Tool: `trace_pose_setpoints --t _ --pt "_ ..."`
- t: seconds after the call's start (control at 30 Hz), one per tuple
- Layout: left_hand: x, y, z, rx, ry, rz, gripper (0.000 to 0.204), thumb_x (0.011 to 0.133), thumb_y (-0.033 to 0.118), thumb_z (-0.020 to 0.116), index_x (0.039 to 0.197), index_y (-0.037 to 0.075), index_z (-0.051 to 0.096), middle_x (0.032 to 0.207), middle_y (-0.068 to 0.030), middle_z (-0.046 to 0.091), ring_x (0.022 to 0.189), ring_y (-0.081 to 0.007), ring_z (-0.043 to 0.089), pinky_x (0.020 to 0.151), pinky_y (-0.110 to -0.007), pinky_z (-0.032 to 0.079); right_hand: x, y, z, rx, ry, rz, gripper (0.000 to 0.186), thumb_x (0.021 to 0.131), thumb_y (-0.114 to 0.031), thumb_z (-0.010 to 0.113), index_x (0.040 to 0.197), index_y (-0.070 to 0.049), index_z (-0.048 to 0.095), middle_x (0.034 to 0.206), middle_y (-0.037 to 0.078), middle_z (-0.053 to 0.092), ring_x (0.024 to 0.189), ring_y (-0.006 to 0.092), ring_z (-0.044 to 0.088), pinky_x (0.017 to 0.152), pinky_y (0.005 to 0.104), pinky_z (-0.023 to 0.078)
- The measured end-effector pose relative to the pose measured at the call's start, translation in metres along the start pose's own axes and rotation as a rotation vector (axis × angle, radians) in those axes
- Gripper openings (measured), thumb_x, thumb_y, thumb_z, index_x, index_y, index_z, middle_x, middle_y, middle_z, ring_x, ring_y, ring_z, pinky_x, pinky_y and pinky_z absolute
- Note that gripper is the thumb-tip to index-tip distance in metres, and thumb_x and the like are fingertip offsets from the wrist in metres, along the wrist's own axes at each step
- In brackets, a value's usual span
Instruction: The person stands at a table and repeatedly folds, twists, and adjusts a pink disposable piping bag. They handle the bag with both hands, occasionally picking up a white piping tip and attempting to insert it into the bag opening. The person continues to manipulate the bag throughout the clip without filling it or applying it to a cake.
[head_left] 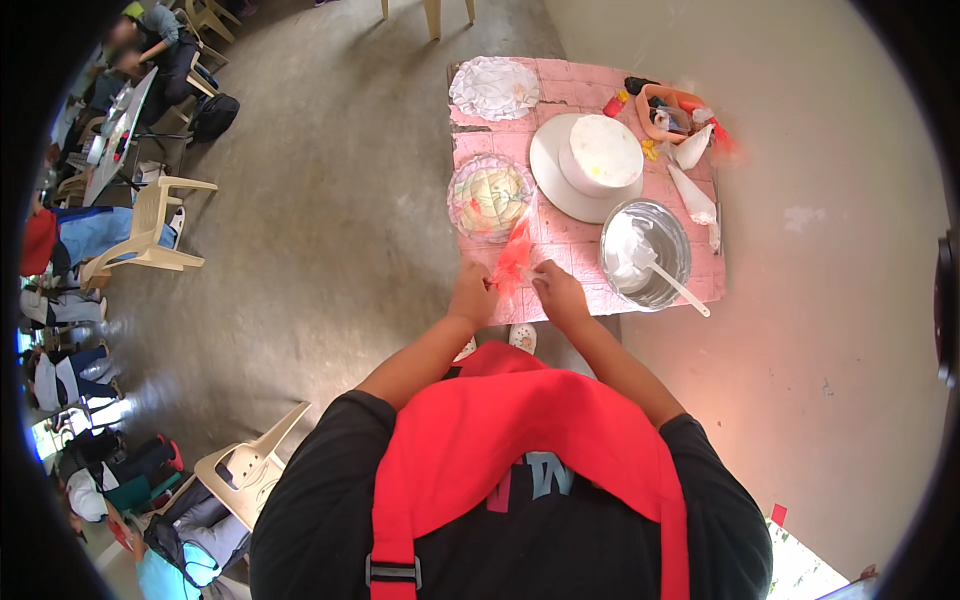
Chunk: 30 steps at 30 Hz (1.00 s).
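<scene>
Working at the near edge of a pink-covered table [577, 268], the left hand [474, 296] has its fingers drawn together on the lower side of a red piping bag [515, 252], while the right hand [561, 293] pinches what looks like the clear plastic at its wide end. The bag lies slantwise between the hands — narrow end pointing away, toward the gap between a wrapped round [490, 195] and a cake stand [545, 168]. The step in hand seems to be managing the bag's loose end, by gathering, twisting or knotting it; which of these, I cannot tell. As I judge it, the next move calls for a firm pinch on both sides and little pressure on the filling, lest it squeeze out. Just to the right stands a metal bowl [683, 238] of white cream with a pale spatula [681, 288] in it. Beyond, a white-coated cake [602, 150] sits on the stand — two white-filled bags [692, 195] lie to its right, and an orange basket [647, 120] stands near the far edge.
</scene>
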<state>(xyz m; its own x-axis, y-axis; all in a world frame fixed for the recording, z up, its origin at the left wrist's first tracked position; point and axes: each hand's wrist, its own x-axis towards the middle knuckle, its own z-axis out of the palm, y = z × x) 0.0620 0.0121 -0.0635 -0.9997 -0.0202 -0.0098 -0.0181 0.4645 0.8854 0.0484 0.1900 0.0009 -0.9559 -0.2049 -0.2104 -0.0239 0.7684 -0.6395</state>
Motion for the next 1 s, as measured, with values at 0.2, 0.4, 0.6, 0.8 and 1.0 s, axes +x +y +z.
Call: trace_pose_setpoints --t 0.2,0.4,0.6,0.8,1.0 --pt "-0.002 0.005 -0.009 -0.065 0.139 -0.09 0.02 0.065 0.007 0.066 0.082 0.004 0.055 0.091 -0.0143 0.052 0.078 -0.0306 0.051 0.068 -0.036 0.043 -0.035 0.021 -0.027 0.307 0.072 0.179 0.03 0.082 -0.018 0.061 0.106 -0.001 0.053 0.093 0.022 0.063 0.087 0.0348 0.063 0.075 0.0395 0.048" --pt "-0.016 0.08 -0.014 0.646 -0.006 0.108 0.038 0.064 0.028 0.072 0.092 0.008 0.056 0.096 -0.0127 0.051 0.091 -0.0304 0.051 0.079 -0.042 0.04 -0.047 0.023 -0.028 0.348 0.05 0.176 0.034 0.08 -0.014 0.066 0.106 0.001 0.052 0.095 0.017 0.062 0.085 0.0245 0.061 0.075 0.0343 0.048" --pt "-0.004 0.025 0.007 0.695 -0.027 0.162 0.025 0.073 0.014 0.061 0.097 0.006 0.058 0.094 -0.0128 0.057 0.088 -0.0322 0.056 0.072 -0.041 0.045 -0.042 0.019 -0.04 0.337 0.006 0.095 0.034 0.079 -0.015 0.066 0.107 0.0 0.053 0.096 0.017 0.062 0.085 0.025 0.062 0.075 0.034 0.047" --pt "0.007 0.028 -0.001 0.252 0.075 0.318 0.01 0.07 0.003 0.059 0.077 0.007 0.065 0.077 -0.0099 0.062 0.074 -0.0316 0.06 0.066 -0.04 0.048 -0.054 0.036 -0.04 0.293 0.01 0.124 0.032 0.079 -0.013 0.066 0.107 -0.001 0.054 0.095 0.017 0.064 0.084 0.027 0.062 0.075 0.0345 0.048" --pt "-0.013 0.031 0.013 0.224 0.04 0.132 0.014 0.071 0.007 0.063 0.084 0.009 0.069 0.08 -0.0099 0.066 0.075 -0.0299 0.062 0.068 -0.038 0.049 -0.051 0.031 -0.043 0.269 0.077 -0.214 0.021 0.081 -0.009 0.061 0.099 -0.001 0.056 0.091 0.019 0.061 0.084 0.0368 0.06 0.071 0.0409 0.048"
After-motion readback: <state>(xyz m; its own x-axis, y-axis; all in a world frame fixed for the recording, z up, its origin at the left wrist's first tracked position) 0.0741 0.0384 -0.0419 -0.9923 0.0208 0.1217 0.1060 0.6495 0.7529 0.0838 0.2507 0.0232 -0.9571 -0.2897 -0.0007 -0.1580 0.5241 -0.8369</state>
